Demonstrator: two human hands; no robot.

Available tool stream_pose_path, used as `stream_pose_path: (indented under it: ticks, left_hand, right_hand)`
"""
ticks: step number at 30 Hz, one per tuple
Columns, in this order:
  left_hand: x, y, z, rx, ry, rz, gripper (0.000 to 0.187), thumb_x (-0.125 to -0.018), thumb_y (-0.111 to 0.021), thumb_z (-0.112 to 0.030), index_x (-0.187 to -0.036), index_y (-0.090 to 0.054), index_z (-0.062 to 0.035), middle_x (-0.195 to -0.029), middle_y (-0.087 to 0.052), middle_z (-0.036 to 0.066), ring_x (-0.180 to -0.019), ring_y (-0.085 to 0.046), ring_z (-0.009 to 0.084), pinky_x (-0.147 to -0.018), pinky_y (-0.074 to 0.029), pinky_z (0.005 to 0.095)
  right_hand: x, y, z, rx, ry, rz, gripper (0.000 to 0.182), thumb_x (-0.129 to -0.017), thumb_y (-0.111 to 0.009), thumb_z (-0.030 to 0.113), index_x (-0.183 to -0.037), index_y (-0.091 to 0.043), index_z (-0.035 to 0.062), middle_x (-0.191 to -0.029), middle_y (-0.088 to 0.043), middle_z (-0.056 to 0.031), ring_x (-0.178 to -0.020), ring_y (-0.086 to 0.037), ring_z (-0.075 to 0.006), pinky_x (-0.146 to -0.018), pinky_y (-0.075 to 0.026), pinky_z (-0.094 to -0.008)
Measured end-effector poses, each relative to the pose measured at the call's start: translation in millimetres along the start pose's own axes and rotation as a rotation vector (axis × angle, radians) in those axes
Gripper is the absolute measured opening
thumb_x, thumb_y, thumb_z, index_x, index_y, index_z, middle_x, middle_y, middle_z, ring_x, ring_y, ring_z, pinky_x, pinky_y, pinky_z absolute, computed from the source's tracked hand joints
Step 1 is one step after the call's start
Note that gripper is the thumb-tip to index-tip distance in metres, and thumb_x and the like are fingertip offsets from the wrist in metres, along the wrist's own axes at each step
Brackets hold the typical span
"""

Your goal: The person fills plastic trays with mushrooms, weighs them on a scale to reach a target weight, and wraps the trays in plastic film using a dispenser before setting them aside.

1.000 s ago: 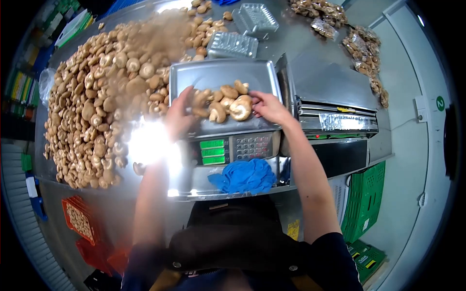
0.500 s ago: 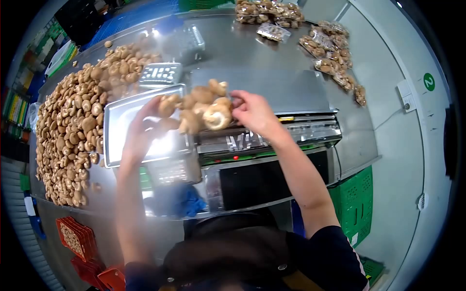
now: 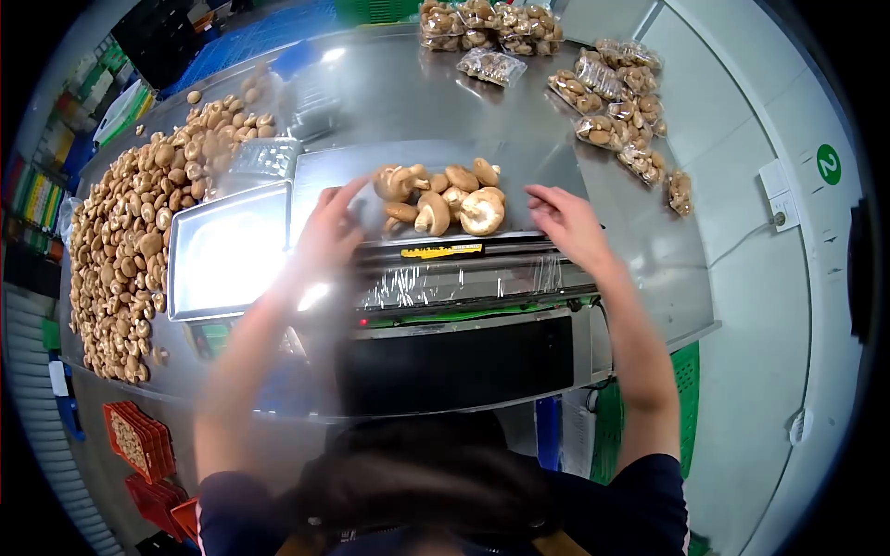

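A cluster of brown shiitake mushrooms (image 3: 482,212) sits on the flat steel plate (image 3: 542,167) behind the film-wrapping machine (image 3: 464,278). Whether a clear tray lies beneath them cannot be made out. To their left is my left hand (image 3: 329,232), slightly blurred, its fingers apart and its fingertips close to the nearest mushrooms. My right hand (image 3: 570,227) hovers on the other side, a small gap from the cluster, with fingers loosely spread and nothing in them. Clear film stretches across the machine's front, below a yellow label (image 3: 442,250).
Loose mushrooms (image 3: 125,250) are heaped along the table's left side. Beside them lie a shiny metal tray (image 3: 174,278) and clear plastic trays (image 3: 264,156). Wrapped mushroom packs (image 3: 593,130) cover the back right. Red crates (image 3: 144,445) stand on the floor at lower left.
The mushrooms between my hands have moved right, from above the metal tray's edge onto the steel plate. Both hands have moved right and now sit apart from the cluster.
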State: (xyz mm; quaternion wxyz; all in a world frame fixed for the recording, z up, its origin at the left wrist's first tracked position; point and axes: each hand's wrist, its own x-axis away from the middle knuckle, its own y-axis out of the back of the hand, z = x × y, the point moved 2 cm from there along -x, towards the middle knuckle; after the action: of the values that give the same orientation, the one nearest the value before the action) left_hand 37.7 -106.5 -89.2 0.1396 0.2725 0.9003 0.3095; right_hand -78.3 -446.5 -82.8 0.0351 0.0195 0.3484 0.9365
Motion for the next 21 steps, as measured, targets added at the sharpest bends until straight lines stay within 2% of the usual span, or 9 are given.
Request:
stream_pose_path:
  ticks: [4,8,10,11,14,16,18,20,21]
  left_hand:
    - [58,42,-13,-0.750,-0.328,0.068,0.064,-0.071,-0.067,0.001,-0.130,-0.052,-0.0183,-0.127,-0.049,0.012,-0.113,-0.050,0.0316,-0.092,-0.047,0.0411]
    - [55,32,-17,-0.843,-0.493,0.236,0.058,-0.071,-0.069,-0.010,-0.126,-0.056,-0.0241,-0.129,-0.050,0.010,-0.111,-0.049,0.0301,-0.099,-0.039,0.0451]
    - [47,16,-16,-0.742,-0.695,0.209,0.042,-0.074,-0.066,-0.010,-0.114,-0.064,-0.0194,-0.128,-0.054,0.007,-0.109,-0.050,0.0278,-0.099,-0.038,0.0448]
    - [52,17,-11,-0.706,-0.657,0.205,0.035,-0.075,-0.066,-0.009,-0.109,-0.066,-0.0163,-0.122,-0.058,0.008,-0.104,-0.052,0.0276,-0.094,-0.042,0.0437]
    - [96,29,13,-0.241,-0.314,0.118,0.017,-0.081,-0.062,-0.007,-0.098,-0.068,-0.0075,-0.106,-0.065,0.012,-0.088,-0.061,0.0242,-0.075,-0.052,0.0372]
    - [132,51,11,-0.183,-0.141,0.158,0.010,-0.088,-0.058,-0.006,-0.092,-0.067,-0.0026,-0.098,-0.067,0.015,-0.078,-0.065,0.0206,-0.064,-0.055,0.0320]
    - [134,84,-18,0.124,0.095,-0.081,0.017,-0.096,-0.049,-0.007,-0.094,-0.065,0.0010,-0.097,-0.066,0.015,-0.084,-0.066,0.0199,-0.071,-0.056,0.0330]
    - [91,109,-35,0.402,-0.241,-0.448,0.021,-0.098,-0.044,-0.008,-0.102,-0.062,0.0020,-0.095,-0.066,0.016,-0.088,-0.067,0.0224,-0.080,-0.056,0.0353]
    - [55,112,-37,0.527,-0.239,-0.608,0.022,-0.098,-0.045,-0.009,-0.111,-0.060,0.0009,-0.099,-0.066,0.016,-0.093,-0.065,0.0244,-0.089,-0.053,0.0375]
  right_hand:
    - [57,34,2,0.593,0.416,0.067,0.041,-0.081,-0.064,0.009,-0.121,-0.060,0.0216,-0.127,-0.057,-0.0024,-0.088,-0.065,-0.0239,-0.071,-0.054,-0.0343]
    - [53,22,-4,0.677,0.485,0.235,0.039,-0.082,-0.063,0.009,-0.118,-0.061,0.0243,-0.134,-0.052,-0.0003,-0.087,-0.065,-0.0249,-0.070,-0.055,-0.0349]
    - [41,6,3,0.541,0.502,0.267,0.038,-0.082,-0.063,0.009,-0.117,-0.062,0.0247,-0.133,-0.054,0.0012,-0.085,-0.065,-0.0251,-0.070,-0.055,-0.0337]
    - [44,1,-2,0.396,0.520,0.186,0.031,-0.083,-0.063,0.010,-0.113,-0.066,0.0191,-0.125,-0.060,-0.0006,-0.076,-0.067,-0.0204,-0.065,-0.055,-0.0307]
    - [91,24,0,-0.067,-0.089,0.283,0.020,-0.087,-0.061,0.009,-0.106,-0.069,0.0112,-0.115,-0.066,-0.0033,-0.066,-0.064,-0.0148,-0.058,-0.053,-0.0278]
    - [117,41,15,-0.160,0.137,0.135,0.017,-0.090,-0.057,0.008,-0.101,-0.070,0.0047,-0.108,-0.068,-0.0078,-0.060,-0.061,-0.0127,-0.053,-0.050,-0.0245]
    - [106,71,39,-0.145,0.224,-0.071,0.020,-0.093,-0.053,0.013,-0.100,-0.069,0.0035,-0.105,-0.068,-0.0105,-0.070,-0.063,-0.0166,-0.065,-0.052,-0.0259]
    - [69,86,65,-0.073,0.360,-0.334,0.029,-0.096,-0.049,0.024,-0.108,-0.065,0.0019,-0.108,-0.065,-0.0134,-0.086,-0.064,-0.0217,-0.081,-0.050,-0.0309]
    - [40,87,75,-0.080,0.422,-0.457,0.037,-0.098,-0.048,0.031,-0.113,-0.062,0.0010,-0.112,-0.063,-0.0150,-0.096,-0.063,-0.0246,-0.090,-0.048,-0.0345]
